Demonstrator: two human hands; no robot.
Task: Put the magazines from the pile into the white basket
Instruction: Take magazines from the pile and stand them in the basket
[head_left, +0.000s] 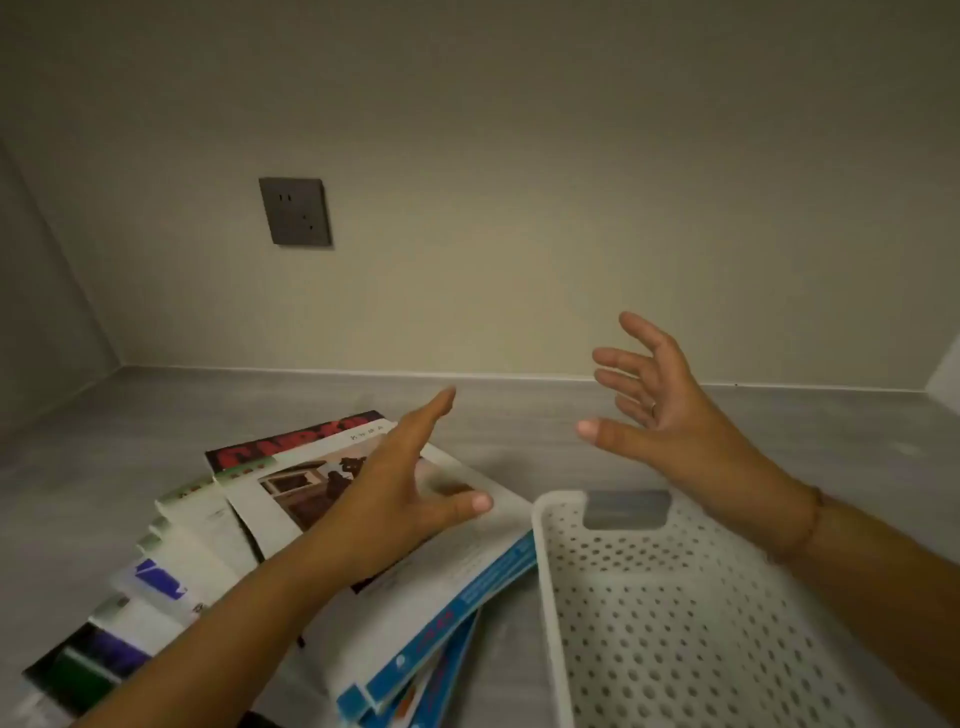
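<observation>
Nothing appears to have gone into the white basket (675, 613) yet: as much of its perforated floor as shows is bare, though its near end runs out of the picture, so that part cannot be checked. The pile of magazines (291, 545) lies fanned out on the grey worktop (519, 415) just to the left of the basket, with the blue-edged spines of the lower copies reaching right up to the basket's left wall, touching it or nearly so. By this reading the whole job is still ahead, every magazine in view still waiting to be moved. The left hand (400, 493) hovers over the top magazine (311, 488), the one with a framed picture on its cover, fingers stretched out and thumb spread wide, holding nothing; whether the palm touches the paper cannot be told. The right hand (670, 410) is raised above the far end of the basket, fingers splayed and empty, a ring on one of them and a band at the wrist. Around the basket there is little else: a dark wall socket (295, 210) up on the pale wall behind, well apart from everything. Nothing blocks the way from pile to basket; the likeliest nuisance is the loose, slippery fan sliding apart when one copy is lifted.
</observation>
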